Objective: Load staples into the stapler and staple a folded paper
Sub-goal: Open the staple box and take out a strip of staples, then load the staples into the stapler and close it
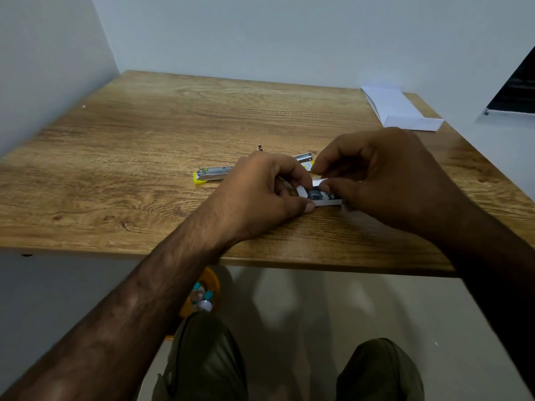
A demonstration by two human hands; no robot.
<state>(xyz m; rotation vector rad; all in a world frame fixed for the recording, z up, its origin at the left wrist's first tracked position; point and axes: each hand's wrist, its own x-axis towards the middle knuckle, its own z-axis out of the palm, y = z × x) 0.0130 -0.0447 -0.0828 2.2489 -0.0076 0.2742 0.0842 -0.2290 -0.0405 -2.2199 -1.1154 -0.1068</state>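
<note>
A small white staple box (pixel 325 199) lies on the wooden table (pixel 144 157) between my hands, one end flap folded out. My left hand (pixel 266 192) pinches its left end, thumb low against the box. My right hand (pixel 385 175) grips the right side, fingertips on the upper flap. Behind my hands lies the yellow and silver stapler (pixel 212 175), swung open and flat, partly hidden by my left hand. A folded white paper (pixel 399 110) rests at the table's far right corner.
Pale walls close the table on the left and back. A tiny metal piece (pixel 260 147) lies just beyond the stapler. Below the table's front edge I see my knees and an orange container (pixel 202 296) on the floor.
</note>
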